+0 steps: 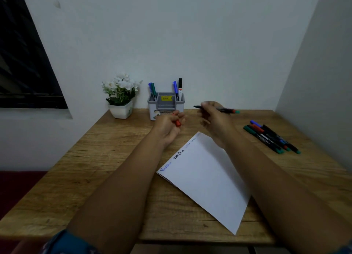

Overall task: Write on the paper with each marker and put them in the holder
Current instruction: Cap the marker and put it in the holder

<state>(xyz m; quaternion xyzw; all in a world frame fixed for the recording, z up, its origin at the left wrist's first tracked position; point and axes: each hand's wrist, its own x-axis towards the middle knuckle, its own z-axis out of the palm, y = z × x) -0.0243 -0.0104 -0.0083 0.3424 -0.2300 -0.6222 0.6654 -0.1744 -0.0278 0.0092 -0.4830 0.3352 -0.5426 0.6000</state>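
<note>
A person's left hand (170,120) curls round a red cap (178,123) while the right hand (211,113) pinches an uncapped marker (217,109) held level above the wooden table (106,158), its tip pointing left. The step in hand appears to be writing with this marker: the tip must next come down to the paper (205,177), where several words already run along the top edge. Four markers (165,89) stand in the grey holder (166,106) by the wall; five more (271,137) lie well apart to the right.
</note>
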